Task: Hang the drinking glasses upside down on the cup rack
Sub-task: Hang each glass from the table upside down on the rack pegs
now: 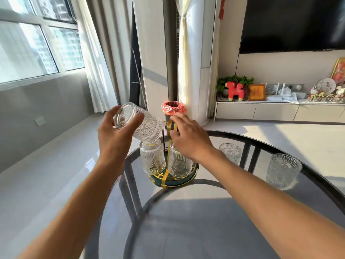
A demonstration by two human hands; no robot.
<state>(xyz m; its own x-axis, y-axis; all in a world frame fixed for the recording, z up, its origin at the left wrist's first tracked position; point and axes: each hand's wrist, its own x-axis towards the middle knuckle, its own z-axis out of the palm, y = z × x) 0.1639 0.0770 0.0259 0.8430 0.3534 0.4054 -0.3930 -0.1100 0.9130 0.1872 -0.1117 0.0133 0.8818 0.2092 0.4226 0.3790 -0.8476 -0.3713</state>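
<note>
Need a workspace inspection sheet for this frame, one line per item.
Surface: round glass table, dark frame beneath.
Job's things: cup rack with two glasses hung upside down; tilted glass above it; two upright glasses on the table.
Clutter: nothing seen on the table.
Grips: left hand holds the tilted glass; right hand grips the rack's gold post.
Cables: nothing seen.
Surroundings: bin with red liner, curtains, window, dark screen, shelf with ornaments.

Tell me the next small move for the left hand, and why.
Probably lower the tilted glass mouth-down onto a free prong of the rack, which the right hand grips. The left hand holds it just above the rack; two glasses already hang there.
</note>
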